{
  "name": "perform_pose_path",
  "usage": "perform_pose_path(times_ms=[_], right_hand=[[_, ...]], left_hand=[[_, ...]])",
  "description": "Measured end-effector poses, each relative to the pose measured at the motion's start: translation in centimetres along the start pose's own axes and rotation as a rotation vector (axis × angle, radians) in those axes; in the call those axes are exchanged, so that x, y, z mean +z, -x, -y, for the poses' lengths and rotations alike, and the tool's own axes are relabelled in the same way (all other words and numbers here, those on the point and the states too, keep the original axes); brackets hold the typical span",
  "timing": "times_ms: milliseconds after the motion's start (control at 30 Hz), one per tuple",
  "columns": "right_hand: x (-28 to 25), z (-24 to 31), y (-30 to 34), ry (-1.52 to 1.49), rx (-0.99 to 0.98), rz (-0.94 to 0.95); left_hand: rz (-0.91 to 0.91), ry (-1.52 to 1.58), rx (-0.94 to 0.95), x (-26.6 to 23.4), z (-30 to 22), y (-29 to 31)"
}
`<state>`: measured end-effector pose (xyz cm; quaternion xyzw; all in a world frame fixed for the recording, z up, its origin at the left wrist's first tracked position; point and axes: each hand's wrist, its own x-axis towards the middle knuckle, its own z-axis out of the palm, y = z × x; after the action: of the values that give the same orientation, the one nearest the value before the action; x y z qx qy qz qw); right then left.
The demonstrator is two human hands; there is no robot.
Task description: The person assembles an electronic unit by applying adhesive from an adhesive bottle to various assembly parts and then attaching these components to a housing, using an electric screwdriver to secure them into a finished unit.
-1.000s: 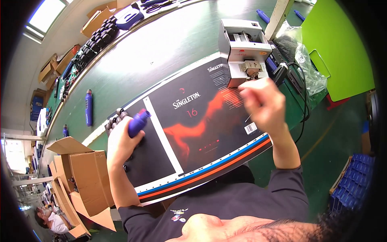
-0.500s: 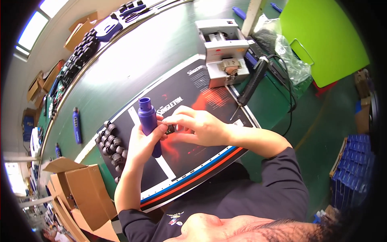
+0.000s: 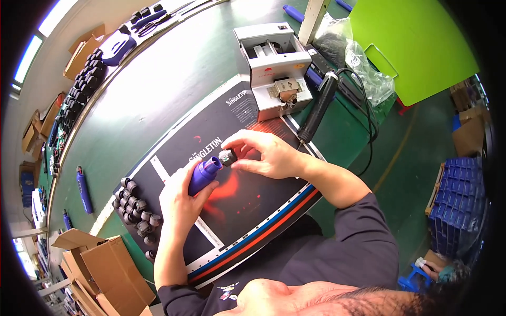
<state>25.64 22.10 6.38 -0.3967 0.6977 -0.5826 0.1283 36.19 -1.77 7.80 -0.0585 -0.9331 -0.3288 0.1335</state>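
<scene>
A blue-purple cylindrical tube lies tilted in my left hand, whose fingers wrap round its body. Its open narrower end points up and right, and something thin and reddish shows at the mouth. Between the thumb and fingers of my right hand is a small black round cap with a greyish inner face. The cap is held right by the tube's mouth; whether a wire links the two is too small to tell. Both hands are above the dark printed mat.
Several black caps cluster at the mat's left. A grey-white machine stands at the back, with a black electric screwdriver and its cable to its right. More blue tubes and an open cardboard box are at left.
The tube has tipped from upright to slanting right, its mouth now toward my right hand. My right hand has drawn the black cap up to that mouth. The whole view has shifted slightly.
</scene>
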Motion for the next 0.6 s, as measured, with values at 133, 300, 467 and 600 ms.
perform_pose_path(times_ms=[133,300,467,600], right_hand=[[-0.04,-0.01,-0.14,0.108,-0.067,0.004],[0.04,-0.25,0.0,0.103,-0.036,0.029],[-0.15,0.16,0.01,0.123,-0.03,0.068],[-0.11,0.29,0.07,0.093,-0.012,0.085]], left_hand=[[0.054,-0.175,0.052,-0.23,-0.03,-0.03],[0.047,-0.259,0.116,-0.2,0.0,-0.08],[0.005,-0.39,0.19,-0.2,0.13,0.13],[0.005,-0.442,0.211,-0.26,0.25,0.41]])
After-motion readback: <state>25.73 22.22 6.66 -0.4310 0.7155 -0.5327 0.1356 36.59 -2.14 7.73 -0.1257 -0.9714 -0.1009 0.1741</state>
